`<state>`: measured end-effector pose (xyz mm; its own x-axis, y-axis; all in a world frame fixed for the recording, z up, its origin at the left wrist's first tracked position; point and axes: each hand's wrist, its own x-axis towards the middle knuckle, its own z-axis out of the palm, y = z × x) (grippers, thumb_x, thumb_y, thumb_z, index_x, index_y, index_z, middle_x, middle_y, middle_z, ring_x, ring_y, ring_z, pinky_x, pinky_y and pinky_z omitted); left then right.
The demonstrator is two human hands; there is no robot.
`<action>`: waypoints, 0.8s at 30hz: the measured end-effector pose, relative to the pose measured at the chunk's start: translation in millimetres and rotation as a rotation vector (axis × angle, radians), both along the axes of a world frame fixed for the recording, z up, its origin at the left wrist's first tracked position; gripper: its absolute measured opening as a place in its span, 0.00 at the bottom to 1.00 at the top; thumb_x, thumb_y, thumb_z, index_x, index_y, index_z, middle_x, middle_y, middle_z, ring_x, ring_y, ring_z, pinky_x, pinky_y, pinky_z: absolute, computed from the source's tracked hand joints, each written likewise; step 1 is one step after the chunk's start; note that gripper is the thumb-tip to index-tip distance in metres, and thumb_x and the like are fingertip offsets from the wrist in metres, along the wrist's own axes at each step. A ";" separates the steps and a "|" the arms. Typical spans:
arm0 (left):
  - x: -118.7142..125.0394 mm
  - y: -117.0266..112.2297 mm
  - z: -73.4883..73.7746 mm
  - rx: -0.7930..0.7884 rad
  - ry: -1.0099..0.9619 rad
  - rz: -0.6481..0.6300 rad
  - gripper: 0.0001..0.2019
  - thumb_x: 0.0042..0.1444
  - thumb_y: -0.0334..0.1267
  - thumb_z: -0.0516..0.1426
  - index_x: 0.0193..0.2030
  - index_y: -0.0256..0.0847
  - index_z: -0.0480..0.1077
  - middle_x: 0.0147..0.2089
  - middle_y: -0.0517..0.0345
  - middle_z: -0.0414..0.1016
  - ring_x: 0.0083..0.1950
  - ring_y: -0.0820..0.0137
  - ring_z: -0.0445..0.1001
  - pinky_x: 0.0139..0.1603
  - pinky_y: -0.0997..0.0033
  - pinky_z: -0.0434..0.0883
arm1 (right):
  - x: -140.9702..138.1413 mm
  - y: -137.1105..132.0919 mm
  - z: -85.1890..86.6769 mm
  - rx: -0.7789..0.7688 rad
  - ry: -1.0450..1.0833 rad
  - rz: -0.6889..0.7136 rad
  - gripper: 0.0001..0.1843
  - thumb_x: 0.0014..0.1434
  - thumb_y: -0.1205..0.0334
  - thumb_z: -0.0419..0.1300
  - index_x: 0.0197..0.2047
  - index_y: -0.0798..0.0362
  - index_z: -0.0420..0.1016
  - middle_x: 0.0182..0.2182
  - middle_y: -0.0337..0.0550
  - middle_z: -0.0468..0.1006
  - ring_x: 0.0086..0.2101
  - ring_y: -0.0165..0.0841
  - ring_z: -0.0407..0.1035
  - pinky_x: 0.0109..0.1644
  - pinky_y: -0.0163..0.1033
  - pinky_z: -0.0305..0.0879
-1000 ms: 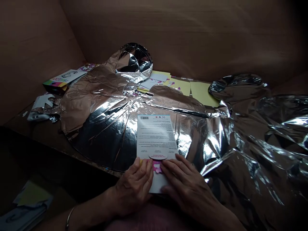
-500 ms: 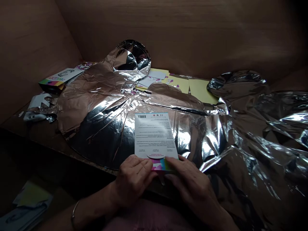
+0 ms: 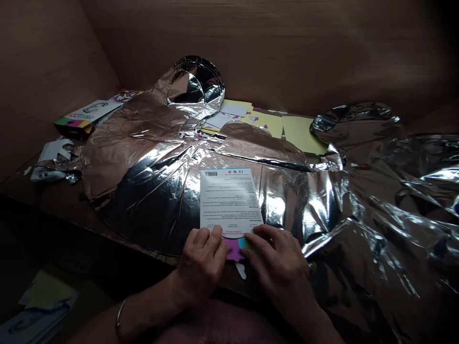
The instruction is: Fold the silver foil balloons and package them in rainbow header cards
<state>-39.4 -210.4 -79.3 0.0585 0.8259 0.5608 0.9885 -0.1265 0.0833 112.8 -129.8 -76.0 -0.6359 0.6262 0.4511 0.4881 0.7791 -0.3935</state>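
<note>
A brown table (image 3: pixel 53 200) stands in a corner of plain brown walls, and crumpled silver foil covers most of it. The right foil (image 3: pixel 387 200) is the biggest piece and spills off the near edge. The left foil (image 3: pixel 150 181) lies flatter, with a round lobe at its far end, and it touches the right foil in the middle. Yellow sheets (image 3: pixel 301 134) lie behind both pieces against the wall, some with pink and white bits on them. Loose papers (image 3: pixel 39 306) sit low at the near left, below the table.

A white packet (image 3: pixel 229 200) lies on the left foil at the table's near edge, straight in front of the person. It is printed side up and the print is upside down to the camera. At its far edge are a barcode and a few small round symbols, and the lines of text below are too small to read.

The left hand (image 3: pixel 202 265) and right hand (image 3: pixel 281 270) grasp the packet's near end. Their fingers are bent over the top of it and the thumbs are out of sight.

A box (image 3: pixel 84 117) with a rainbow stripe and lettering I cannot make out sits far left, with white scraps (image 3: pixel 53 160) near it. A pink and blue insert (image 3: pixel 235 246) pokes out of the packet between the hands, with a small white tab (image 3: pixel 241 270) just below it. A thin bangle (image 3: pixel 120 317) circles the left wrist.
</note>
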 end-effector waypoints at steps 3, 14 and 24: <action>0.0 3.7 -1.4 -0.067 0.073 0.027 0.09 0.59 0.29 0.48 0.33 0.34 0.68 0.41 0.45 0.72 0.36 0.63 0.67 0.33 0.65 0.64 | -5.3 1.4 -0.8 0.005 -0.055 -0.068 0.09 0.62 0.62 0.51 0.40 0.56 0.70 0.37 0.50 0.70 0.37 0.40 0.63 0.38 0.46 0.60; -7.1 13.1 0.8 -0.148 0.082 -0.048 0.13 0.60 0.43 0.49 0.37 0.34 0.68 0.41 0.46 0.72 0.36 0.61 0.70 0.31 0.63 0.68 | -15.5 4.7 -11.9 0.070 -0.186 -0.151 0.07 0.62 0.64 0.50 0.37 0.57 0.65 0.35 0.49 0.67 0.34 0.39 0.63 0.34 0.42 0.58; -13.3 -53.4 2.0 -0.195 0.247 -0.267 0.19 0.63 0.32 0.41 0.54 0.31 0.66 0.55 0.41 0.67 0.58 0.55 0.63 0.54 0.50 0.60 | -0.8 -18.6 0.0 0.084 -0.137 0.083 0.13 0.65 0.62 0.44 0.37 0.57 0.67 0.35 0.50 0.69 0.30 0.35 0.62 0.32 0.41 0.58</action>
